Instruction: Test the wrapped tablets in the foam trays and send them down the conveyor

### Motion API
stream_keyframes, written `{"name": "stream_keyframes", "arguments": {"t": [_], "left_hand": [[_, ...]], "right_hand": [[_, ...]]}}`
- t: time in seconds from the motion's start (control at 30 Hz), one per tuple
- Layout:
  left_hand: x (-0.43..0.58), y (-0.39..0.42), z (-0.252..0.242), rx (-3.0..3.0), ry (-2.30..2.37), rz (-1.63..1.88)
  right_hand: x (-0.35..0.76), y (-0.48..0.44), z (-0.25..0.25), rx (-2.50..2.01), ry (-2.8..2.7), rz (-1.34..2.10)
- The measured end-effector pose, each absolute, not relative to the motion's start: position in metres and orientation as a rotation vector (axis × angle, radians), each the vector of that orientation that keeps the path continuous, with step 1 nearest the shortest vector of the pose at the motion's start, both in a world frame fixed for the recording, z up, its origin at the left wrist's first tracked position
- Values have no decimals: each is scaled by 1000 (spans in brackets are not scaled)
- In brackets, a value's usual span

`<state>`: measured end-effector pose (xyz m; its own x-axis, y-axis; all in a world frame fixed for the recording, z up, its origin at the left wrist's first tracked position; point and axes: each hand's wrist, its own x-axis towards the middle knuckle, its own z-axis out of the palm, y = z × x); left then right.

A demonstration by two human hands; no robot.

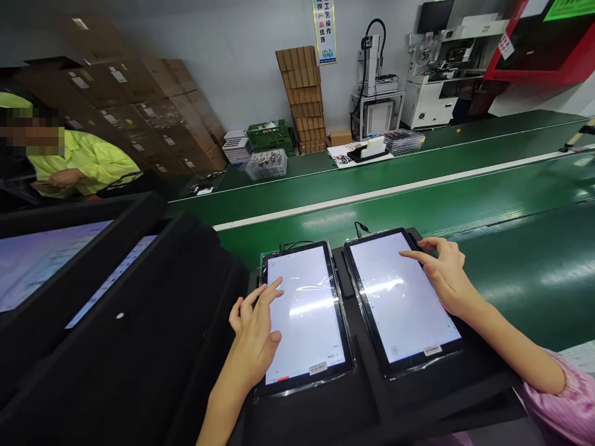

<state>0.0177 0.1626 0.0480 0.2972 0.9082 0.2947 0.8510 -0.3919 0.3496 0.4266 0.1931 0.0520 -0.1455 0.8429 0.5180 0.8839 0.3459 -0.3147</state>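
A black stand (320, 421) is being topped by a left tablet (307, 325) and a right tablet (400, 303), both lit — the first's being reached over by a loose, empty left hand (255, 341), the second by an equally ungripping right hand (447, 275); can't tell if they're being touched. Beyond, a green bench (395, 214) is being backed by stacked cartons (134, 118).

- The left tablet (309, 328) lies beside the right tablet (395, 310) on a base (320, 415).
- The left hand (255, 337) is over the left tablet's left edge; the right hand (446, 275) over the right tablet's right edge.
- Behind the tablets runs a bench (418, 214).
- Farther back, boxes (139, 118) stand left of a crate (269, 137).
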Motion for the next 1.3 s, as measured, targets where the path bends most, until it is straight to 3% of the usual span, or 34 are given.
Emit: {"name": "stream_keyframes", "arguments": {"t": [0.27, 0.47, 0.63, 0.83, 1.03, 1.3], "left_hand": [[19, 159, 47, 2387, 1646, 713], [23, 161, 46, 2308, 1699, 764], [22, 162, 44, 2316, 1754, 720], [18, 161, 39, 2336, 1768, 699], [16, 163, 38, 2302, 1804, 707], [17, 159, 43, 2190, 1801, 665]], "right_hand": [[425, 190, 59, -1387, -1997, -18], [426, 220, 61, -1295, -2196, -203], [424, 229, 63, -1105, -2464, -125], [433, 213, 66, -1332, -1919, -343], [413, 210, 70, -964, -2370, -277], [402, 209, 68, -950, -2520, -286]]}}
